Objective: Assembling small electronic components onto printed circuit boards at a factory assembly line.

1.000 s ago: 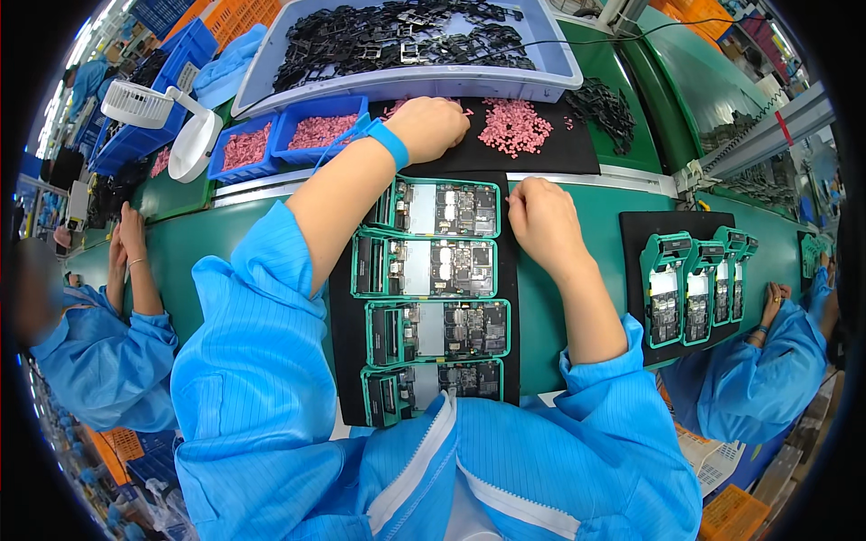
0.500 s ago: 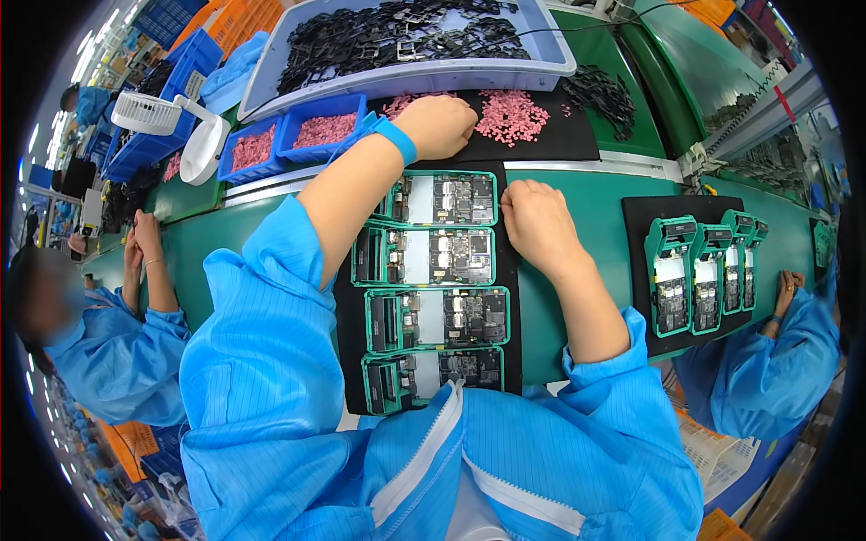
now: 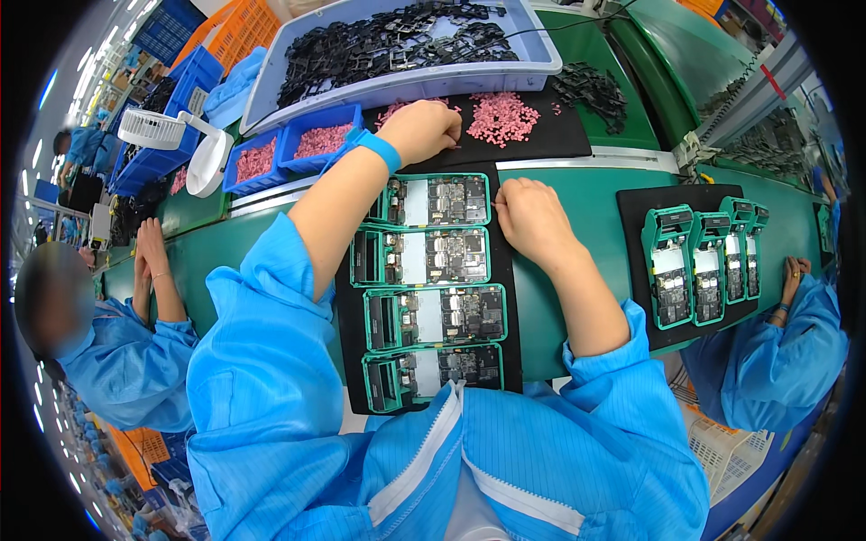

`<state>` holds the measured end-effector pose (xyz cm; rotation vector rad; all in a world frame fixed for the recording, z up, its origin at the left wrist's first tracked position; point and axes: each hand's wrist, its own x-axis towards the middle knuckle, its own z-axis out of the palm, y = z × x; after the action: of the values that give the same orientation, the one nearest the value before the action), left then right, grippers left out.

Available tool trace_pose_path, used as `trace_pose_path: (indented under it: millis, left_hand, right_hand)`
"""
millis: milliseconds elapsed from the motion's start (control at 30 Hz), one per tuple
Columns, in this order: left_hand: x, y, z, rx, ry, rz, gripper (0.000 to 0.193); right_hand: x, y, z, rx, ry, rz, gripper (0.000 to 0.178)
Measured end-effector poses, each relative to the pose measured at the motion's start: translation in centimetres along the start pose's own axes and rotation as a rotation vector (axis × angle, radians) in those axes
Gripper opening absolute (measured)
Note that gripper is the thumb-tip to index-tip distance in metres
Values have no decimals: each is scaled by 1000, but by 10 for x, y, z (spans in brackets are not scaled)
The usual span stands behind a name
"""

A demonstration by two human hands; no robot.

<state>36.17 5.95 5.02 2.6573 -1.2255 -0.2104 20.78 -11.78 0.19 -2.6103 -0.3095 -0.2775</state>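
My left hand, a blue strap round its wrist, reaches over a black mat at the far side. Its fingers are bent together and point down among small pink pieces; whatever they hold is hidden. Near me a column of several green-framed device housings with circuit boards lies on another black mat. Beside the right edge of the farthest housing rests my right hand, fingers curled inward, their contents hidden.
Two blue bins of pink pieces stand left of my left hand. Behind is a large pale tub of black parts, with more black parts to its right. More housings lie at right; co-workers sit on both sides.
My left hand has shifted slightly left and toward me, away from the larger pink pile. My right hand stays beside the farthest housing. The whole view has moved a little.
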Motion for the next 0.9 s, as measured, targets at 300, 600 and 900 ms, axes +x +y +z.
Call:
trace_pose_path:
  millis: [300, 600, 900]
  left_hand:
    - [15, 2, 19, 70, -8, 3, 9]
    - [-25, 23, -15, -92, 46, 2, 11]
    - [-73, 61, 6, -76, -28, 69, 10]
  right_hand:
    - [0, -2, 1, 9, 12, -18, 8]
    - [2, 3, 2, -4, 15, -42, 7]
    - [4, 2, -3, -2, 21, -82, 8]
